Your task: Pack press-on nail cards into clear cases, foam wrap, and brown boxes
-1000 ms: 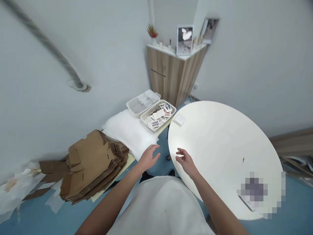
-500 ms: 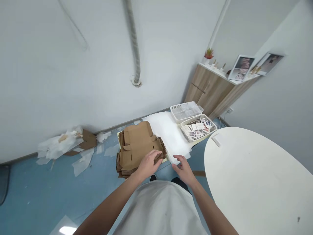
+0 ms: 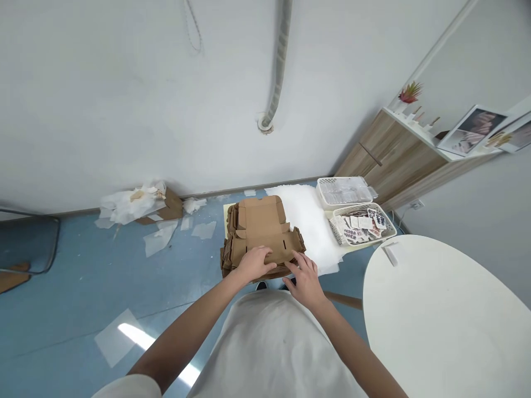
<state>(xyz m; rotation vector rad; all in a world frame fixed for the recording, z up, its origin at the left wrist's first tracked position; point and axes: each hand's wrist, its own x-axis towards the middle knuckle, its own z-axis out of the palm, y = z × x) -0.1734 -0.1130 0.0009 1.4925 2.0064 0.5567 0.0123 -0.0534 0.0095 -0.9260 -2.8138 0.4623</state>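
Observation:
A stack of flattened brown cardboard boxes [image 3: 261, 221] lies on a low surface in front of me, the top one unfolded. My left hand [image 3: 256, 263] is at the near edge of the stack, fingers bent, thumb apart from them. At the stack's near right corner is my right hand [image 3: 305, 276], its fingertips on the cardboard edge and its thumb spread away. Neither hand is closed round anything. White sheets [image 3: 307, 221] lie directly right of the stack.
Two white baskets, one with clear packets [image 3: 346, 190], one with printed cards [image 3: 363, 225], stand beyond the sheets. A round white table [image 3: 443, 315] is at right, a wooden cabinet [image 3: 398, 155] behind. Paper scraps [image 3: 160, 236] and an open carton [image 3: 171, 205] lie left.
The view has shifted, with the scene further right and left. My right hand has moved from the white sheets to the cardboard's edge; my left hand stays by the stack.

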